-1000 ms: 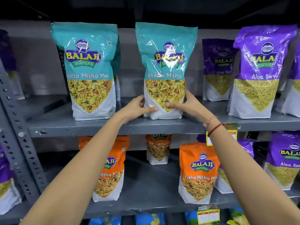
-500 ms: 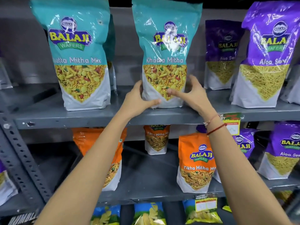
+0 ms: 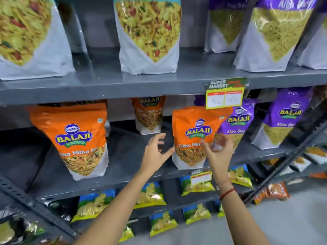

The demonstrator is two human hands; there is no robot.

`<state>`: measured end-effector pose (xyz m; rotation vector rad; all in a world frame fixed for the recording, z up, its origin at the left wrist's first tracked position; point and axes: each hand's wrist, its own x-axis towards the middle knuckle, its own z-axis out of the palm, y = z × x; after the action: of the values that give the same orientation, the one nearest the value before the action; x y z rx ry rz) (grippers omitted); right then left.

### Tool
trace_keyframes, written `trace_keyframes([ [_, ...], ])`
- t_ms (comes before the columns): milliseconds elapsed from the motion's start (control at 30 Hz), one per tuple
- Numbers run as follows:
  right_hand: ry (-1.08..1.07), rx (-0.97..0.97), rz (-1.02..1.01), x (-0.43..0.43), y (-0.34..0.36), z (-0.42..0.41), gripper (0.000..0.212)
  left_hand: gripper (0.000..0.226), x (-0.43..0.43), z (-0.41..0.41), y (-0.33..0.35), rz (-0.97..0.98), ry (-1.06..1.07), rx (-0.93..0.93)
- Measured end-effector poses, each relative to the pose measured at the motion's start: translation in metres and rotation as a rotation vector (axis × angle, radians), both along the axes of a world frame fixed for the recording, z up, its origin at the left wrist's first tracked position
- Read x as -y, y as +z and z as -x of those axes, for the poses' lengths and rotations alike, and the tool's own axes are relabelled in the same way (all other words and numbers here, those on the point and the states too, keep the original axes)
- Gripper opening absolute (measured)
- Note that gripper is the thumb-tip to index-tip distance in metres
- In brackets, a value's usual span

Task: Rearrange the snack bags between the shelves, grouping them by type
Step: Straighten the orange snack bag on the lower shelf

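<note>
My left hand (image 3: 156, 152) and my right hand (image 3: 218, 150) hover with fingers spread on either side of an orange Tikha Mitha bag (image 3: 196, 133) standing on the middle shelf (image 3: 123, 156); the left thumb is close to its lower left edge, and neither hand grips it. Another orange bag (image 3: 76, 138) stands at the left and a third orange bag (image 3: 149, 114) further back. On the upper shelf (image 3: 141, 84) a teal Khatta Mitha bag (image 3: 148, 36) stands upright, a second teal bag (image 3: 30, 36) at its left. Purple Aloo Sev bags (image 3: 276, 32) stand at the right.
More purple Aloo Sev bags (image 3: 283, 119) stand on the middle shelf's right side. Blue and yellow chip packets (image 3: 152, 193) fill the lower shelves. A price tag (image 3: 224, 96) hangs from the upper shelf's edge. A slotted steel upright (image 3: 31, 200) runs at the lower left.
Both hands have let go of the teal Khatta Mitha bag, which stays on the upper shelf, and dropped to the middle shelf beside an orange bag. The view has tilted down.
</note>
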<state>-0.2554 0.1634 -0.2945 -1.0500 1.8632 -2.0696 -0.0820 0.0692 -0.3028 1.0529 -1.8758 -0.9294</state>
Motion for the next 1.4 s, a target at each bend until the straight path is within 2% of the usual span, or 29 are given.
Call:
trace_keyframes([
  [67,0.123,0.076,-0.158,0.0,-0.029,0.016,0.077,0.081,0.006,0.012,-0.028,-0.146,-0.069,0.176],
  [133,0.27,0.106,-0.307,0.006,-0.053,0.03,0.093,0.093,0.008,0.023,-0.045,-0.201,-0.143,0.28],
  [200,0.38,0.093,-0.421,0.012,-0.068,0.041,0.101,0.092,0.007,0.034,-0.053,-0.238,-0.205,0.266],
  [300,0.404,0.076,-0.525,0.021,-0.072,0.046,0.093,0.075,0.008,0.046,-0.059,-0.299,-0.165,0.231],
  [400,0.378,0.072,-0.541,0.028,-0.067,0.047,0.079,0.06,0.012,0.049,-0.062,-0.287,-0.099,0.228],
  [533,0.37,0.019,-0.512,0.039,-0.063,0.033,0.089,0.058,0.023,0.033,-0.06,-0.262,-0.07,0.231],
  [700,0.414,-0.03,-0.475,0.06,-0.057,-0.004,0.074,0.057,0.038,-0.011,-0.055,-0.218,-0.024,0.194],
  [967,0.493,-0.031,-0.473,0.078,-0.072,-0.059,0.075,0.064,0.044,-0.07,-0.061,-0.267,0.019,0.195],
  [1267,0.518,-0.066,-0.551,0.091,-0.068,-0.057,0.076,0.065,0.046,-0.064,-0.058,-0.285,0.049,0.187],
  [1400,0.489,-0.056,-0.605,0.084,-0.072,-0.057,0.087,0.068,0.041,-0.069,-0.06,-0.282,0.113,0.217],
])
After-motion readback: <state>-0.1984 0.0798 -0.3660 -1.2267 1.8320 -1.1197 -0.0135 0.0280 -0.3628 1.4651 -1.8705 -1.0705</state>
